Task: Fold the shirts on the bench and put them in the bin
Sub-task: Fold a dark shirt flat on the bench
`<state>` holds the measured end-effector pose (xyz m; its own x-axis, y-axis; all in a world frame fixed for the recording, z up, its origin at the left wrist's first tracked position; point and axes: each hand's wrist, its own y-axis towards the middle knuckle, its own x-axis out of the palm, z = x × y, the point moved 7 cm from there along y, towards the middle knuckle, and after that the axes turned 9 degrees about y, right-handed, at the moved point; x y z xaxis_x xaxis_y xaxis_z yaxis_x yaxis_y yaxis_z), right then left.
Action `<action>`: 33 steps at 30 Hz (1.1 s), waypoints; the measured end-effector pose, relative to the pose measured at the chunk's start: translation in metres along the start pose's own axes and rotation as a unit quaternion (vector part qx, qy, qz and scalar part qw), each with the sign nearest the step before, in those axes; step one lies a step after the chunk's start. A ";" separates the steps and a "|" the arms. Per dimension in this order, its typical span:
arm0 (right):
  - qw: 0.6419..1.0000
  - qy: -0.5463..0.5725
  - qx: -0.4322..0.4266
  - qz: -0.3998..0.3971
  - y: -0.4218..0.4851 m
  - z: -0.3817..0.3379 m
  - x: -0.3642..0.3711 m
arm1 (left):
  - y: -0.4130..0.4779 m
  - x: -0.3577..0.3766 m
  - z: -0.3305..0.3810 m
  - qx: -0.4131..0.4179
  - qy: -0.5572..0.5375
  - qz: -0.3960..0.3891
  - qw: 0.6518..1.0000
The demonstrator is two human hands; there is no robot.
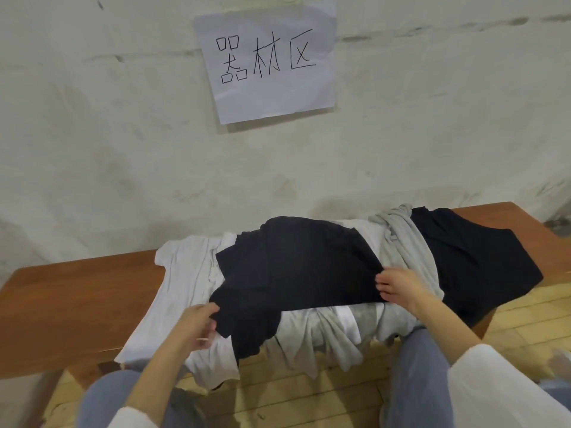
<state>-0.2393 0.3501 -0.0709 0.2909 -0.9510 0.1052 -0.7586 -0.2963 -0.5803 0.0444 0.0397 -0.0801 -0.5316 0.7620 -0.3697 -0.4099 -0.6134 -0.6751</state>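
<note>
Fingers of left hand (pixel 197 325) and right hand (pixel 398 287) pinch near corners of a dark navy fabric shirt (pixel 296 261) atop crumpled pale shirts (pixel 185 273) on a brown wooden bench (pixel 77 298).

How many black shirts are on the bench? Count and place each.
2. One black shirt lies centrally, held by the left hand and right hand; the other black shirt covers the bench at its right end. More may hide underneath.
</note>
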 end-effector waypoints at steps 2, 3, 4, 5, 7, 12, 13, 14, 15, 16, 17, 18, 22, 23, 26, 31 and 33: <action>0.979 -0.189 -0.054 0.057 0.004 -0.003 -0.007 | 0.004 -0.002 0.001 0.038 0.109 0.024 0.993; 0.962 -0.258 -0.067 0.058 0.006 -0.004 -0.007 | 0.003 0.002 0.002 0.054 0.149 0.010 0.987; 0.947 -0.309 -0.072 0.053 0.008 -0.003 -0.005 | 0.001 0.007 0.004 0.071 0.181 0.002 0.981; 0.933 -0.347 -0.077 0.053 0.009 -0.003 -0.003 | -0.003 0.011 0.008 0.096 0.193 0.012 0.976; 0.917 -0.370 -0.132 0.062 0.006 -0.008 0.006 | -0.009 0.011 0.018 0.165 0.144 0.081 0.972; 0.941 -0.139 -0.285 0.122 -0.008 -0.034 0.009 | -0.018 -0.014 0.045 0.234 -0.087 0.183 0.951; 0.942 -0.090 -0.294 0.133 -0.005 -0.040 0.008 | -0.015 -0.016 0.054 0.234 -0.095 0.191 0.949; 0.942 -0.061 -0.298 0.143 -0.001 -0.047 0.007 | -0.010 -0.019 0.064 0.232 -0.091 0.204 0.946; 0.940 -0.047 -0.304 0.151 0.004 -0.056 0.008 | -0.007 -0.022 0.078 0.233 -0.075 0.221 0.944; 0.937 -0.048 -0.309 0.154 0.006 -0.066 0.010 | -0.001 -0.025 0.091 0.234 -0.051 0.237 0.941; 0.935 -0.054 -0.315 0.152 0.011 -0.078 0.014 | 0.004 -0.029 0.108 0.246 -0.027 0.249 0.937; 0.933 -0.069 -0.319 0.152 0.014 -0.091 0.018 | 0.008 -0.035 0.127 0.263 -0.006 0.256 0.930; 0.905 -0.112 -0.370 0.180 0.014 -0.157 0.027 | -0.003 -0.077 0.213 0.349 0.027 0.290 0.891; 0.898 -0.104 -0.386 0.184 0.007 -0.171 0.027 | -0.015 -0.089 0.232 0.365 0.020 0.295 0.883; 0.883 -0.062 -0.428 0.181 -0.023 -0.190 0.022 | -0.055 -0.108 0.253 0.404 -0.009 0.284 0.869; 0.876 -0.156 -0.433 0.145 -0.048 -0.122 0.009 | -0.056 -0.083 0.153 0.353 0.122 0.285 0.883; 0.893 -0.192 -0.391 0.114 -0.039 -0.071 0.001 | -0.049 -0.060 0.089 0.305 0.185 0.286 0.889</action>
<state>-0.2510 0.3549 0.0097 0.1414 -0.9383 -0.3156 -0.9549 -0.2134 0.2065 0.0299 0.0051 0.0320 -0.5484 0.2352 -0.8025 -0.5367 -0.8349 0.1221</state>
